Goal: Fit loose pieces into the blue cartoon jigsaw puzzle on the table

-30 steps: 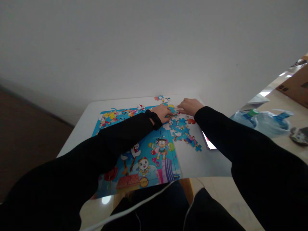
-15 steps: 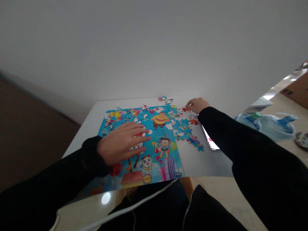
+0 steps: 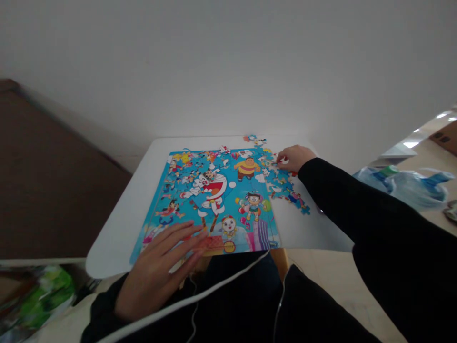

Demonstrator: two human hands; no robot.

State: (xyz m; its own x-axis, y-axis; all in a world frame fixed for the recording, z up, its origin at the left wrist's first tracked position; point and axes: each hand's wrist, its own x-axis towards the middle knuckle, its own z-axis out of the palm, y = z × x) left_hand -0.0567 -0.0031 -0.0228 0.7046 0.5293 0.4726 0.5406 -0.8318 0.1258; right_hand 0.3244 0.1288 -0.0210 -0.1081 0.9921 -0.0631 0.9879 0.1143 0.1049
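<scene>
1. Right grip (image 3: pixel 295 157): over the far right part of the bench, fingers curled down at the loose pieces (image 3: pixel 280 179). There's a bit of red and white right at the fingertips, but it's too small and blurry, so I can't tell if the grip is closed on a piece or just resting by one.
2. Left grip (image 3: pixel 160 269): wide and relaxed, palm down, fingers spread over the near left part of the board (image 3: pixel 233 202). It's not holding anything that I can see. Can't tell if the fingertips actually touch the board.
3. The board lies flat in the middle of the bench, blue and covered in cartoon figures, with a big white one in the center and a guy in a yellow top at far right.
4. The loose pieces are bunched along the board's right side, mostly blue, some overlapping. A small cluster (image 3: pixel 255 140) sits past the board's far edge, and a red and white piece (image 3: pixel 224 149) lies at that edge, left of the cluster.
5. Bench (image 3: pixel 121 224): white, rounded corners, far side up by a plain wall (image 3: pixel 228 71).
6. Further out: white cable (image 3: pixel 214 291) across the near side, plastic-wrapped water jugs (image 3: pixel 426 193) to the right, green bag (image 3: pixel 48 290) at near left.
</scene>
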